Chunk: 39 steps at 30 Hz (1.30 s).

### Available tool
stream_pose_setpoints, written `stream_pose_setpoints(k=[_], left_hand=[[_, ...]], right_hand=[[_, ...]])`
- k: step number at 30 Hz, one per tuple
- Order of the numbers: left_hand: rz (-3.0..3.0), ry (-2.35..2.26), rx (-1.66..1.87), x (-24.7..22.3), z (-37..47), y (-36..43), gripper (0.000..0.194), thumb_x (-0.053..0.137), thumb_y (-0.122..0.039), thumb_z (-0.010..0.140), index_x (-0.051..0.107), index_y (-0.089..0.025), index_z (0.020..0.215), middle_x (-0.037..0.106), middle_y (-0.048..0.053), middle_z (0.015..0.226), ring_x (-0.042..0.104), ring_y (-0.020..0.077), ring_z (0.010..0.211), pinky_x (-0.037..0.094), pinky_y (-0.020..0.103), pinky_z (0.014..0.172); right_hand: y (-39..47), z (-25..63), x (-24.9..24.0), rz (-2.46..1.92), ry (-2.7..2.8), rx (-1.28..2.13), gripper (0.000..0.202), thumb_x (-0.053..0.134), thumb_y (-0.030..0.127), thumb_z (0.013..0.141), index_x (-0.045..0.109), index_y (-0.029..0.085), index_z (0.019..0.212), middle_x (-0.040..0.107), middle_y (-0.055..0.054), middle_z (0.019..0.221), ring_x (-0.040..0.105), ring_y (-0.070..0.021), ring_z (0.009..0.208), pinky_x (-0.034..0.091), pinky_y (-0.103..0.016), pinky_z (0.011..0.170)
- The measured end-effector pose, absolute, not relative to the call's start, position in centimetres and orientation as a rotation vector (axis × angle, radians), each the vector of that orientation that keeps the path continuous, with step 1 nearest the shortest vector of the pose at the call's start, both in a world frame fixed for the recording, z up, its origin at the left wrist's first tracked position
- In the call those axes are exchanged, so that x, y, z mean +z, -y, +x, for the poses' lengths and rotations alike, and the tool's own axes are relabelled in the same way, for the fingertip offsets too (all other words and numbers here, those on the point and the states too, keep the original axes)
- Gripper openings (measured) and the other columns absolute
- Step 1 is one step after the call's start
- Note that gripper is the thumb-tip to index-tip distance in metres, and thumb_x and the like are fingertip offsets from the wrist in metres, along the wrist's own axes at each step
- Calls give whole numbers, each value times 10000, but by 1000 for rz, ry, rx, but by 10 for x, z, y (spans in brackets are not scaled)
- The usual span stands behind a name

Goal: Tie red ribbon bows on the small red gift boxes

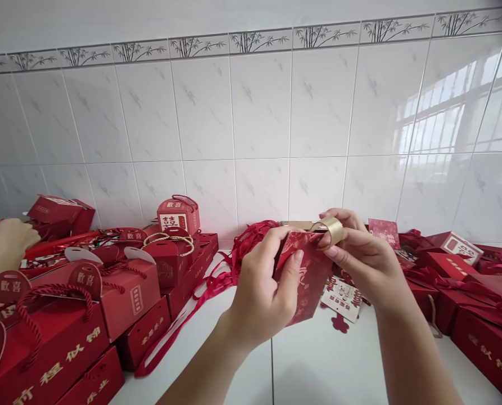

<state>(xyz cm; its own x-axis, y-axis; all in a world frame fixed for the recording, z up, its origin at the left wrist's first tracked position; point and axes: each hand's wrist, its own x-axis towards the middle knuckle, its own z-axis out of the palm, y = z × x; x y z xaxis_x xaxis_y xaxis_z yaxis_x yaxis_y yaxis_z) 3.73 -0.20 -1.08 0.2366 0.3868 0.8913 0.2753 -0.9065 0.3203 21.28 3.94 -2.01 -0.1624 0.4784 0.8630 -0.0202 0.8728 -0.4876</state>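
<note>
My left hand (267, 287) is wrapped round a red patterned paper packet (305, 278), thumb on its front face, holding it tilted above the white table. At the packet's upper right corner, my right hand (366, 261) pinches a curled gold ribbon (331, 232) between thumb and fingers. The ribbon loops over the packet's top edge; where it ends behind the packet is hidden. Below and behind the hands lies a white and red tag (342, 301) on the table.
Red gift boxes (57, 337) with rope handles are stacked at the left, and more boxes (487, 349) stand at the right. A heap of red ribbon (251, 239) lies near the tiled wall. Another person's hand (8, 247) reaches in at far left.
</note>
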Motion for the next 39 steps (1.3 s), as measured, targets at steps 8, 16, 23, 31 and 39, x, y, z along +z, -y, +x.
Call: stream_pose_setpoints(k=[8, 16, 23, 31, 39], left_hand=[[2395, -672, 1798, -13, 39, 3, 237, 492, -125, 893, 520, -221, 1108, 669, 56, 1020, 636, 166, 872, 514, 279, 778], [2316, -669, 1826, -13, 37, 2, 209, 497, -153, 903, 522, -210, 1102, 663, 56, 1029, 629, 171, 912, 511, 279, 795], [2378, -557, 1963, -14, 38, 2, 234, 514, -120, 883, 518, -214, 1097, 657, 40, 979, 621, 146, 867, 507, 250, 770], [2328, -307, 2019, -25, 42, -2, 306, 491, -82, 879, 509, -229, 1146, 637, 52, 970, 626, 168, 873, 513, 297, 775], [1970, -200, 1608, -14, 27, 1, 276, 528, -274, 906, 507, -249, 1180, 618, 74, 1090, 600, 204, 1005, 500, 345, 879]], right_hand=[[-42, 213, -22, -287, 1691, 389, 129, 662, 180, 829, 731, 286, 852, 613, -63, 1056, 457, -236, 1220, 468, -392, 945], [-37, 211, -21, -280, 1645, 262, 154, 626, 163, 855, 709, 291, 877, 577, -56, 1057, 525, -225, 1126, 488, -379, 882], [-28, 207, -17, -286, 1617, 183, 194, 622, 132, 850, 715, 298, 887, 558, -62, 1035, 505, -228, 1135, 493, -354, 821], [-17, 199, -18, -264, 1465, 295, 390, 728, 173, 770, 600, 294, 1118, 640, -30, 1008, 607, -198, 978, 510, -348, 844], [-14, 204, -19, -237, 1556, 159, 228, 711, 111, 770, 522, 221, 831, 582, 11, 731, 575, -138, 665, 481, -281, 596]])
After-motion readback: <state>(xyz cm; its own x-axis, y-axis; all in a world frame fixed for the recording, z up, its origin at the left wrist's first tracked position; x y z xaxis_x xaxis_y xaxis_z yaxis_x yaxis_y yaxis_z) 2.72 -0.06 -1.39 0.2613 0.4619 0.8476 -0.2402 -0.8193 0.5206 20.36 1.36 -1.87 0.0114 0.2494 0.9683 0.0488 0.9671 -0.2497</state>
